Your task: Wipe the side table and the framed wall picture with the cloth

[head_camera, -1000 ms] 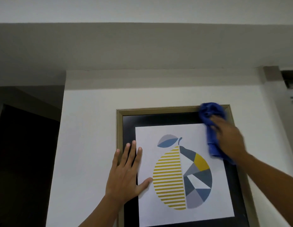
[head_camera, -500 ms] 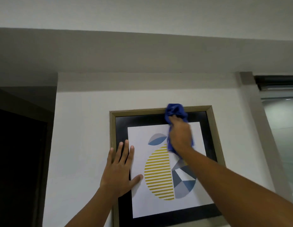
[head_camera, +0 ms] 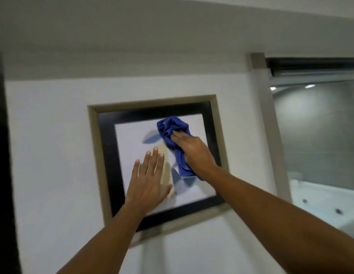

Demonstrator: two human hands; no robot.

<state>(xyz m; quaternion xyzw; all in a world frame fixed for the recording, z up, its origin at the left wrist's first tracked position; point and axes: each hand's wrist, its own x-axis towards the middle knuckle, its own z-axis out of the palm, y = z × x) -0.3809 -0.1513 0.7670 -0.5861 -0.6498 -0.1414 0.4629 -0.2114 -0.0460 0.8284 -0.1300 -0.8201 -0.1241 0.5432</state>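
Observation:
The framed wall picture (head_camera: 97, 155) hangs on a white wall, with a gold outer frame, a black border and a white print of a striped fruit. My right hand (head_camera: 194, 153) presses a bunched blue cloth (head_camera: 172, 129) flat against the glass over the upper middle of the print. Part of the cloth trails down under my palm. My left hand (head_camera: 150, 184) lies flat with fingers spread on the lower left of the print, partly covering the yellow stripes. The side table is out of view.
A grey pillar (head_camera: 271, 123) stands to the right of the picture, with a glass pane (head_camera: 318, 135) beyond it showing a white bathtub (head_camera: 322, 204). A dark opening (head_camera: 2, 175) runs down the left edge. A ceiling beam crosses above.
My right hand and the cloth have moved from the frame's top right corner left and down onto the print. My left hand has shifted right onto the print. The view has swung right and down.

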